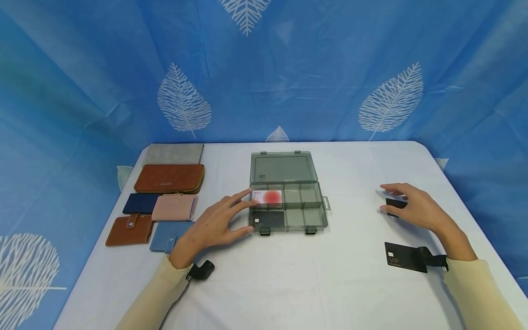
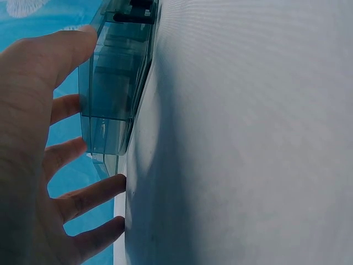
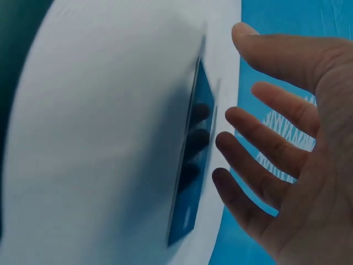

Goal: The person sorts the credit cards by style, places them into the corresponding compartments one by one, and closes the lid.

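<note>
The right hand's (image 1: 418,211) grip is standing wide apart, thumb and straight fingers holding nothing, and is hovering above a black card (image 3: 185,215) that is lying near the right edge of the desk (image 1: 330,279). The left hand's (image 1: 214,222) grip is also spreading apart, its thumb and fingertips lying at the left side of an open green box (image 1: 294,227) without clasping it. Both forearms are slanting in from the near corners, the left wrist angling toward the desk's middle and the right one toward its far edge

The box is sitting centrally, nearer the far edge, its lid (image 1: 284,167) lying back that way. A red-and-white card (image 1: 270,197) is resting in its rear row and a dark VIP card (image 1: 270,220) in its front left compartment. Beneath the right wrist another VIP card (image 1: 400,256) is lying, closer to the near edge. Along the left edge six wallets (image 1: 169,178) are lying in a cluster, some overlapping
</note>
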`<act>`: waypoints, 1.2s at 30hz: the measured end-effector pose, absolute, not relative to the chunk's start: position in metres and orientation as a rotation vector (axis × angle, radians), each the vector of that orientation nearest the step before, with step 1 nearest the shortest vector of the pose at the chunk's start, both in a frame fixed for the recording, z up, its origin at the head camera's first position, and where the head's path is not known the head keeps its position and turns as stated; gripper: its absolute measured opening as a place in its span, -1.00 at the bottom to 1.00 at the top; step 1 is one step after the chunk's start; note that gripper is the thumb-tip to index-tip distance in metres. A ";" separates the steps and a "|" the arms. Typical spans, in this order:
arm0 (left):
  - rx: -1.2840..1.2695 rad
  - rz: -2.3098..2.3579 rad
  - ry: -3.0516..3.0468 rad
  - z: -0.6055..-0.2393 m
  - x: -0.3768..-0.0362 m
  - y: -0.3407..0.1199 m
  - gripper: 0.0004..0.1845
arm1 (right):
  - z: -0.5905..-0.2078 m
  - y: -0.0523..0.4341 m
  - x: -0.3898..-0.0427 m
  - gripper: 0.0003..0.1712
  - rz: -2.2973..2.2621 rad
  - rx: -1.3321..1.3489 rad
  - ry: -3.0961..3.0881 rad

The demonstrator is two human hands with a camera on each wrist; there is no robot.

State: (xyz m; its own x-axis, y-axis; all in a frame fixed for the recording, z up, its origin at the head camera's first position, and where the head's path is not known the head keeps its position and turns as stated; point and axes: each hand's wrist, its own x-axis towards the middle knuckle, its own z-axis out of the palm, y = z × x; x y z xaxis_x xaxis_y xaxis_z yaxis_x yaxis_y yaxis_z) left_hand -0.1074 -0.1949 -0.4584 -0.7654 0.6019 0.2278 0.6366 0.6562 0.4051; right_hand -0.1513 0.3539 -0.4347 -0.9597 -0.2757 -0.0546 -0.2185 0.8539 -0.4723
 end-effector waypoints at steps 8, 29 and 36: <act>-1.034 -0.727 -2.813 -0.457 -0.108 -0.194 -0.27 | -0.438 0.379 -0.143 -0.17 -0.677 -0.380 2.931; -1.032 -0.740 -2.832 -0.456 -0.109 -0.195 -0.27 | -0.444 0.415 -0.132 -0.20 -0.616 -0.202 2.910; -1.032 -0.740 -2.834 -0.456 -0.109 -0.195 -0.27 | -0.443 0.413 -0.132 -0.24 -0.663 -0.243 2.927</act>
State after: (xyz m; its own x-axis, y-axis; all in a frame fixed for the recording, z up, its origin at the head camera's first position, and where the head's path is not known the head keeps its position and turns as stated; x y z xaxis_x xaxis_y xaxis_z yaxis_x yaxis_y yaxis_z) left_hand -0.1088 -0.1948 -0.4555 -0.7784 0.5980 0.1912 0.6151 0.6656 0.4227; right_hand -0.1318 0.4132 -0.4431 -0.9785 -0.1852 -0.0910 -0.1279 0.8903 -0.4370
